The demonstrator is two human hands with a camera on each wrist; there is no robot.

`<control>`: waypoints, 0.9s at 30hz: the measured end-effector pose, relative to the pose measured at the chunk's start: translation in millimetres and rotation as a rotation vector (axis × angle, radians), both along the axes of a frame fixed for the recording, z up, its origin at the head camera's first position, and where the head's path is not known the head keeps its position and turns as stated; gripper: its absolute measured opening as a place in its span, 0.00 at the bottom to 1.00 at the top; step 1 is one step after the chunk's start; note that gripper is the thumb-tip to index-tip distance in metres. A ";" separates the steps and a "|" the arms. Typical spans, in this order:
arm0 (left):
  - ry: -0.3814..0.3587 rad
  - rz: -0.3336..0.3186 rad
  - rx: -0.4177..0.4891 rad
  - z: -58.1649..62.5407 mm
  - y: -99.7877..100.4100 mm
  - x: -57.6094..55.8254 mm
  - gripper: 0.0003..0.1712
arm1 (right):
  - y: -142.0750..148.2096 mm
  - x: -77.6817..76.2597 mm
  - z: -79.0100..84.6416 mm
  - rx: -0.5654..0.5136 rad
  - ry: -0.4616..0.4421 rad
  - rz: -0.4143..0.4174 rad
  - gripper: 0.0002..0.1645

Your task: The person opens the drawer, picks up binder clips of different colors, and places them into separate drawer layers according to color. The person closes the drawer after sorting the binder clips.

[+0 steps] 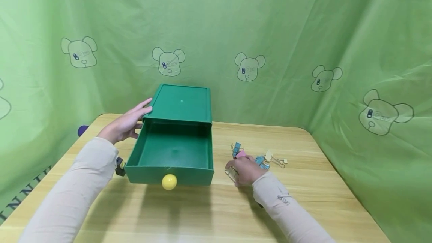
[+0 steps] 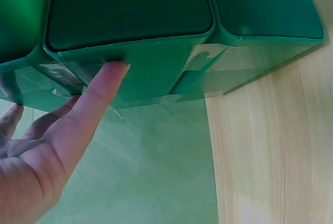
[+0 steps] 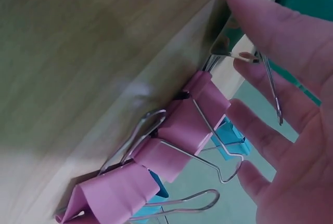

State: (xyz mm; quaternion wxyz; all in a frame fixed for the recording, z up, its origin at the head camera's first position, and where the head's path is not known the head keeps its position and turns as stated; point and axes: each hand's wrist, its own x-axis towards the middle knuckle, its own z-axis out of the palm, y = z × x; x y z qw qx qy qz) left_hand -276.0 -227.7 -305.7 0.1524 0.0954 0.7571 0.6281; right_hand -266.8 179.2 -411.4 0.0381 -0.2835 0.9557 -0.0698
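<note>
My left hand lies against the left side of a green drawer box, its fingers fairly straight; the left wrist view shows a fingertip touching the green wall. The drawer is pulled out, bare inside, with a round yellow knob. To the right of it, my right hand is low over the table among binder clips. Thumb and forefinger close around a shiny binder clip with wire handles. Pink binder clips lie beside the fingers, and a blue one shows behind them.
Blue clips and a pale yellow clip lie just right of my right hand. Another blue clip is behind it. A green curtain with bear faces surrounds the wooden table.
</note>
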 end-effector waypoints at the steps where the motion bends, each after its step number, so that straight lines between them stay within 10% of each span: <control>1: 0.000 0.000 0.000 -0.2 -0.1 -0.1 0.42 | -0.3 0.1 -0.2 0.008 0.001 -0.005 0.35; 27: 0.002 0.007 -0.008 -1.1 0.1 -0.8 0.42 | -2.0 -4.5 -3.7 -0.093 -0.013 -0.040 0.35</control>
